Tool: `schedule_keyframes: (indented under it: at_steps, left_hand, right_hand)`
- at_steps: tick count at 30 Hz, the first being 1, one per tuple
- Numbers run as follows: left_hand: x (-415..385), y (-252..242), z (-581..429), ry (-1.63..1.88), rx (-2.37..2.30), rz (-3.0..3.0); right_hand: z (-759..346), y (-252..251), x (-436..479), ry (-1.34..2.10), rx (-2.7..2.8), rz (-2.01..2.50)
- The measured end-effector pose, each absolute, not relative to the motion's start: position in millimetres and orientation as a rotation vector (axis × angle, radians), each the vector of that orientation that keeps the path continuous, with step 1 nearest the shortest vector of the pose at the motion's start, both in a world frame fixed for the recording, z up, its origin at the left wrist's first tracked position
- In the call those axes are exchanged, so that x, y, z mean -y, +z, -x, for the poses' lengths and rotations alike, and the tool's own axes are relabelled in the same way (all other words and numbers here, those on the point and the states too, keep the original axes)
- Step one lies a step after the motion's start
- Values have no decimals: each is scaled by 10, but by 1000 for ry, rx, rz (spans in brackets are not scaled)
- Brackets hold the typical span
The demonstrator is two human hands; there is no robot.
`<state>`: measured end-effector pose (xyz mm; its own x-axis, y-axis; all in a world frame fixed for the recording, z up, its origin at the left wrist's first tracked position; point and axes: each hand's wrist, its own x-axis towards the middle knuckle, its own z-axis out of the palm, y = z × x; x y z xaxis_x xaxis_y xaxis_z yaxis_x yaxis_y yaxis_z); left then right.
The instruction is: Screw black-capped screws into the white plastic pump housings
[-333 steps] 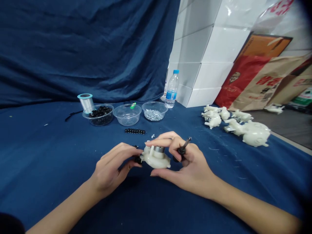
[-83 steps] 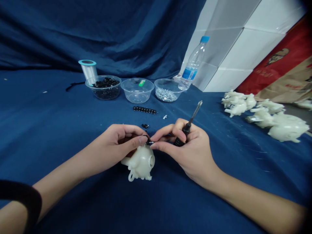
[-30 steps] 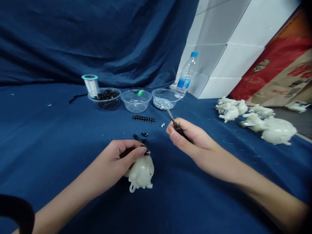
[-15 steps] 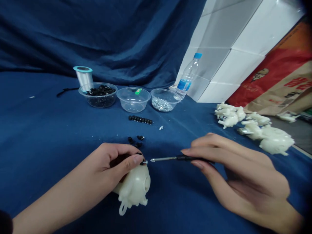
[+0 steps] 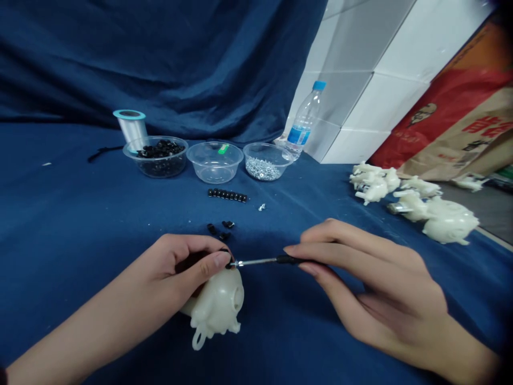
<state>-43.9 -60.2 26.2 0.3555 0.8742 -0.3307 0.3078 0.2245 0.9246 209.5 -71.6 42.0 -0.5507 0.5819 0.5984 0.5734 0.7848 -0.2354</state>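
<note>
Right hand (image 5: 372,283) now swung level, fingers closed on small screwdriver (image 5: 264,261), tip at screw (image 5: 234,263), 3 o'clock from left hand (image 5: 180,262). Left fingers pinch screw against white plastic figure (image 5: 216,305), just below at 5 o'clock.

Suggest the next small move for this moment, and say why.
Probably turn the screwdriver gently with the right hand: its tip appears to meet the small screw, which sits at the black piece pinched by the left hand, right above the cream plastic figure.
</note>
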Motion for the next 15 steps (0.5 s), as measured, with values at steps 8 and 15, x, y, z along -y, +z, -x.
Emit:
schedule_keyframes:
  at_steps: [8, 15]
  left_hand:
    - [624, 248, 439, 588, -1215, -1348]
    - [650, 294, 418, 598, -1251, -1370]
  right_hand:
    - [-2115, 399, 738, 19, 2379, 929]
    - [-2177, 322, 782, -169, 2434, 896]
